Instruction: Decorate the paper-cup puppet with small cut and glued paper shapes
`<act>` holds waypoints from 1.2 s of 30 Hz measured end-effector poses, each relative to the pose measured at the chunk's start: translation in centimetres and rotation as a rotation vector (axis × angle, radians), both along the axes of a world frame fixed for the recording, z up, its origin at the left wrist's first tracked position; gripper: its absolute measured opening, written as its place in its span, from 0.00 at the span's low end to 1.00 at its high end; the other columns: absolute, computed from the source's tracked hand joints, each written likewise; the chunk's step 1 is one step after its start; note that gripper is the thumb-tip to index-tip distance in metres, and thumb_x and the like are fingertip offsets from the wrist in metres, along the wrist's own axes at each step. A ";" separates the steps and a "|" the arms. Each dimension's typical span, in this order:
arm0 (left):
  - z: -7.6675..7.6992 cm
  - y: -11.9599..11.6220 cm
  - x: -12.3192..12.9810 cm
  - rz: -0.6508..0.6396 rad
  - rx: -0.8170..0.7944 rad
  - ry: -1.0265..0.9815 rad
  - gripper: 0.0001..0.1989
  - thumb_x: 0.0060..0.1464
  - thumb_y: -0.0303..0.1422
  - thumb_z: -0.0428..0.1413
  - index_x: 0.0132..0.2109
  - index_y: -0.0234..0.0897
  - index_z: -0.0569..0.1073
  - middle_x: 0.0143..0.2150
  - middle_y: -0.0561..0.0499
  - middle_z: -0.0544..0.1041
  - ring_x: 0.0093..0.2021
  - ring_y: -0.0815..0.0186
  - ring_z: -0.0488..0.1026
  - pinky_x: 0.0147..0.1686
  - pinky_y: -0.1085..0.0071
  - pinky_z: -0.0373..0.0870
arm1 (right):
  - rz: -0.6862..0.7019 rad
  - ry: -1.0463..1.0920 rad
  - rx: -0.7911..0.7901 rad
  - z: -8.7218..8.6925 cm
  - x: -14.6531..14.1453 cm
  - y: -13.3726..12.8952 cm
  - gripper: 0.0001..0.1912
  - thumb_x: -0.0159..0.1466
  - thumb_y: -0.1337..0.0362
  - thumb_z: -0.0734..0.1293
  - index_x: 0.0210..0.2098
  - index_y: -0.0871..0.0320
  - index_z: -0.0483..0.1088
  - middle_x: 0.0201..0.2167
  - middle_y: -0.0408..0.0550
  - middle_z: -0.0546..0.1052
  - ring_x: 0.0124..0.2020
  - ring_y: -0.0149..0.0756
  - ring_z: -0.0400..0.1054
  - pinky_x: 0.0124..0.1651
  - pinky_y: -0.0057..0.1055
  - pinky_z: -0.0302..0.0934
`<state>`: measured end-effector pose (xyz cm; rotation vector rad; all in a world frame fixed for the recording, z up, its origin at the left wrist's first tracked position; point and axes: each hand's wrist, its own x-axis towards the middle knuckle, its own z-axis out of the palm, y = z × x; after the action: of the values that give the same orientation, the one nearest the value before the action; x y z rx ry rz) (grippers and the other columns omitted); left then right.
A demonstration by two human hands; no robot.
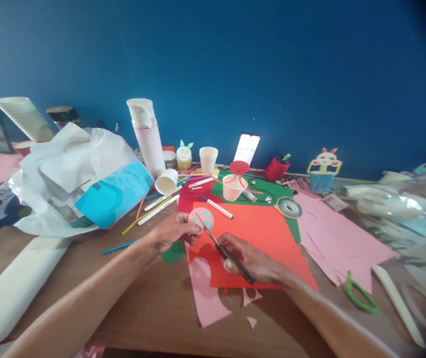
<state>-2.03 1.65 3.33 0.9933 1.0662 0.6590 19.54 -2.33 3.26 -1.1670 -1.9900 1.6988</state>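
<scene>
My left hand (177,229) pinches the lower left edge of a pink paper circle (201,217) that carries green and bluish patches. My right hand (240,256) is wrapped round the dark handles of a pair of scissors (233,258). The blades point up and left, and their tips lie over the circle. Whether the blades cut into it cannot be made out. Under my right hand is a red-orange paper sheet (265,228). A green circle (172,252) rests on the table by my left wrist, beside a cut pink sheet (203,293).
A paper cup (234,188) with a red figure stands behind the sheet, near a propped phone (249,148). Markers (216,206) lie around. A plastic bag (63,174) and a white bottle (147,136) are at left, pink paper (339,238) and a tape roll (288,207) at right.
</scene>
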 end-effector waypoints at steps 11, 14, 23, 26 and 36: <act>0.6 1.4 -2.1 0.044 0.062 -0.108 0.03 0.41 0.27 0.56 0.27 0.31 0.72 0.27 0.50 0.74 0.24 0.74 0.68 0.25 0.77 0.66 | -0.051 -0.331 0.320 1.5 2.7 1.5 0.19 0.49 0.56 0.67 0.40 0.53 0.63 0.26 0.40 0.69 0.26 0.31 0.62 0.30 0.26 0.55; 0.6 1.5 -2.1 0.049 0.072 -0.108 0.02 0.41 0.27 0.56 0.27 0.31 0.72 0.26 0.51 0.73 0.23 0.73 0.67 0.25 0.77 0.67 | -0.068 -0.474 0.484 1.1 3.2 1.9 0.21 0.49 0.55 0.66 0.42 0.51 0.64 0.32 0.43 0.72 0.32 0.36 0.65 0.34 0.29 0.56; 0.3 1.2 -1.8 -0.012 0.067 -0.095 0.03 0.41 0.28 0.57 0.26 0.31 0.71 0.25 0.51 0.73 0.22 0.74 0.67 0.25 0.76 0.65 | 0.040 -0.636 0.629 0.7 4.2 2.1 0.24 0.55 0.58 0.60 0.51 0.48 0.60 0.46 0.48 0.67 0.45 0.42 0.61 0.47 0.38 0.53; 0.6 0.6 -1.2 -0.051 0.022 -0.072 0.04 0.39 0.29 0.58 0.25 0.31 0.71 0.23 0.52 0.73 0.22 0.73 0.67 0.26 0.76 0.65 | 0.040 -0.590 0.645 0.9 4.2 2.2 0.22 0.54 0.60 0.61 0.50 0.49 0.62 0.45 0.48 0.67 0.46 0.42 0.60 0.47 0.38 0.53; -0.9 -0.4 0.8 -0.345 0.155 0.019 0.09 0.40 0.31 0.58 0.31 0.30 0.75 0.27 0.49 0.75 0.25 0.71 0.67 0.27 0.76 0.63 | -0.301 0.027 0.198 -0.8 0.3 1.0 0.16 0.58 0.54 0.59 0.37 0.59 0.67 0.32 0.45 0.71 0.32 0.32 0.64 0.32 0.27 0.57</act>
<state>-1.27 1.25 2.48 1.2846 0.8411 0.4532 19.84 -1.33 2.47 -1.2874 -1.8099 1.3322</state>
